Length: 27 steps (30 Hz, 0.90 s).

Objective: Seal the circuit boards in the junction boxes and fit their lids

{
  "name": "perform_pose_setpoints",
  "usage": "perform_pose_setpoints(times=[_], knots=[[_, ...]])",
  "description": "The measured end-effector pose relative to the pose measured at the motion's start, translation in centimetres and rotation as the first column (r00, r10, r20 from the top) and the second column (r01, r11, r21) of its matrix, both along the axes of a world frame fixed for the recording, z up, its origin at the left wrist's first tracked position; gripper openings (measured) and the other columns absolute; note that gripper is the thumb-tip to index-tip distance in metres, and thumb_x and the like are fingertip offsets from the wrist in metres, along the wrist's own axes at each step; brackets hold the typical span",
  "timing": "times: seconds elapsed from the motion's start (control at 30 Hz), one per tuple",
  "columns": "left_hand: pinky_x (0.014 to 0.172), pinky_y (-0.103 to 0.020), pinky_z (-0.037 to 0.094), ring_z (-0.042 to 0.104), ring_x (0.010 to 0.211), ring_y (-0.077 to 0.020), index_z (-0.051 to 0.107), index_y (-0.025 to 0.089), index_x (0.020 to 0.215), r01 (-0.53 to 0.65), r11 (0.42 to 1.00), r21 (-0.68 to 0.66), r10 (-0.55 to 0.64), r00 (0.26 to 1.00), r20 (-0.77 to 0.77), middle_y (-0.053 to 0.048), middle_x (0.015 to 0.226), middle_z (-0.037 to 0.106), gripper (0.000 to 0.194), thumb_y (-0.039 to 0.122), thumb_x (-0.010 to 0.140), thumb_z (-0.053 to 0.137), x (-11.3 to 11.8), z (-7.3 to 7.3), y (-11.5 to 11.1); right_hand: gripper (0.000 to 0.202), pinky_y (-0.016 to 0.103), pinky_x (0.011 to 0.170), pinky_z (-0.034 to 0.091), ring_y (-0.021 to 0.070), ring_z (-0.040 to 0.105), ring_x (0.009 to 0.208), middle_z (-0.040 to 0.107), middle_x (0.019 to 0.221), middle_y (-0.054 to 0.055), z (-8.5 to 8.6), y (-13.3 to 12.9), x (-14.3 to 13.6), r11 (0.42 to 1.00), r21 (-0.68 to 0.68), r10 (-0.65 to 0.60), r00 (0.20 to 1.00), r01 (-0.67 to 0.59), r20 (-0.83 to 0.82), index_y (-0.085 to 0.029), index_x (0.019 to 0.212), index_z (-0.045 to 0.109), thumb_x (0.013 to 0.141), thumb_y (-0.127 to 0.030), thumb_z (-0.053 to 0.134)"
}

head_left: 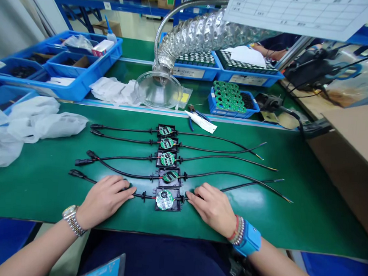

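Observation:
Several black cases with round green circuit boards lie in a column on the green table (127,216), each with black cables running out left and right. Nearest me is the front case with its board (165,200). My left hand (107,198) is closed on the cable (139,195) to the left of that case. On the other side, my right hand (212,206) pinches the cable close to the case's right edge. The cable's connector end (76,173) sticks out beyond my left hand. Behind the front one sits another case with a tilted board (170,176).
White plastic bags (45,120) lie at the left by blue bins (80,83). A clear extraction hood (158,90) hangs at the back centre. Pliers (190,122), a white tube (201,122) and a blue tray of boards (233,100) stand behind; a cardboard box (358,147) is at right.

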<state>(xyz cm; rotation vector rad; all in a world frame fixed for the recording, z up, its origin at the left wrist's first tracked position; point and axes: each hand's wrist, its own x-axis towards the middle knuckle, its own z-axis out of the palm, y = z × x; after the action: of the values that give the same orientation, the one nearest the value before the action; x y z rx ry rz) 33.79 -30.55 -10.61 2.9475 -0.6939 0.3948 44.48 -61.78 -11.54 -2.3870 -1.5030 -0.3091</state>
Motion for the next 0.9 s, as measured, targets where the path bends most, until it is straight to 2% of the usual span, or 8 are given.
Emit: perform_pose_setpoints(times=[0.17,0.27,0.37,0.43,0.5,0.57,0.67,0.9], knots=[[0.078,-0.032,0.044,0.054,0.089,-0.0188,0.059,0.021,0.110,-0.049,0.996,-0.068,0.047,0.998,-0.030,-0.006,0.097,0.063,0.027,0.033,0.087,0.049,-0.2,0.4,0.2,0.024,0.034,0.073,0.040,0.0176,0.050,0.079,0.059,0.082,0.008,1.2,-0.5,1.2,0.997,0.058,0.063,0.993,-0.057,-0.102,-0.015,0.105,0.059,0.089,-0.027,0.046],[0.079,-0.032,0.044,0.054,0.089,-0.0184,0.057,0.018,0.112,-0.104,0.983,-0.148,0.103,0.995,-0.012,-0.008,0.099,0.062,0.029,0.032,0.088,0.047,0.4,1.3,0.0,0.027,0.037,0.077,0.045,0.0201,0.053,0.088,0.060,0.095,0.011,2.4,-0.5,5.1,0.985,0.161,-0.053,0.993,0.070,-0.104,-0.016,0.111,0.057,0.090,-0.027,0.045],[0.080,-0.033,0.044,0.053,0.090,-0.0183,0.060,0.018,0.104,-0.159,0.973,-0.170,0.156,0.987,-0.028,-0.007,0.097,0.062,0.025,0.029,0.090,0.044,2.1,2.1,-1.0,0.025,0.038,0.078,0.048,0.0218,0.055,0.089,0.059,0.095,0.012,3.9,0.8,8.8,0.950,0.244,-0.182,0.980,0.197,-0.082,-0.017,0.102,0.061,0.090,-0.030,0.043],[0.080,-0.034,0.044,0.053,0.089,-0.0187,0.062,0.019,0.100,-0.157,0.979,-0.130,0.145,0.984,-0.102,-0.006,0.095,0.063,0.023,0.030,0.089,0.046,3.4,2.3,-1.9,0.024,0.036,0.079,0.048,0.0200,0.056,0.088,0.060,0.093,0.010,5.0,2.0,9.5,0.973,0.185,-0.116,0.986,0.138,-0.124,-0.018,0.096,0.062,0.090,-0.028,0.042],[0.078,-0.034,0.044,0.053,0.088,-0.0195,0.064,0.019,0.097,-0.152,0.986,-0.072,0.137,0.975,-0.174,-0.005,0.093,0.063,0.020,0.028,0.087,0.050,4.3,2.2,-2.6,0.021,0.033,0.078,0.047,0.0181,0.055,0.086,0.061,0.090,0.008,5.6,3.0,8.8,1.000,0.005,0.011,0.984,-0.010,-0.176,-0.018,0.091,0.063,0.090,-0.024,0.043],[0.076,-0.035,0.044,0.053,0.086,-0.0200,0.065,0.018,0.092,-0.155,0.988,-0.027,0.146,0.968,-0.202,-0.005,0.089,0.063,0.016,0.025,0.085,0.053,4.8,1.9,-3.0,0.016,0.031,0.075,0.045,0.0178,0.054,0.084,0.061,0.087,0.007,5.6,3.3,7.6,0.973,-0.201,0.075,0.975,-0.117,-0.207,-0.018,0.088,0.064,0.087,-0.020,0.048],[0.073,-0.034,0.042,0.053,0.082,-0.0199,0.066,0.018,0.085,-0.157,0.988,-0.016,0.151,0.970,-0.190,-0.005,0.083,0.063,0.013,0.021,0.084,0.053,4.9,1.3,-3.1,0.013,0.030,0.071,0.043,0.0176,0.051,0.081,0.060,0.085,0.007,4.4,2.8,6.2,0.934,-0.343,0.026,0.977,-0.100,-0.213,-0.017,0.085,0.065,0.085,-0.017,0.052],[0.071,-0.032,0.039,0.051,0.077,-0.0176,0.065,0.017,0.082,-0.137,0.982,-0.126,0.125,0.987,-0.099,-0.003,0.078,0.062,0.016,0.022,0.086,0.050,4.7,1.2,-2.5,0.021,0.029,0.067,0.034,0.0166,0.049,0.078,0.060,0.082,0.006,2.3,1.6,5.5,0.976,-0.217,-0.032,0.993,0.007,-0.113,-0.017,0.082,0.063,0.090,-0.019,0.044]])
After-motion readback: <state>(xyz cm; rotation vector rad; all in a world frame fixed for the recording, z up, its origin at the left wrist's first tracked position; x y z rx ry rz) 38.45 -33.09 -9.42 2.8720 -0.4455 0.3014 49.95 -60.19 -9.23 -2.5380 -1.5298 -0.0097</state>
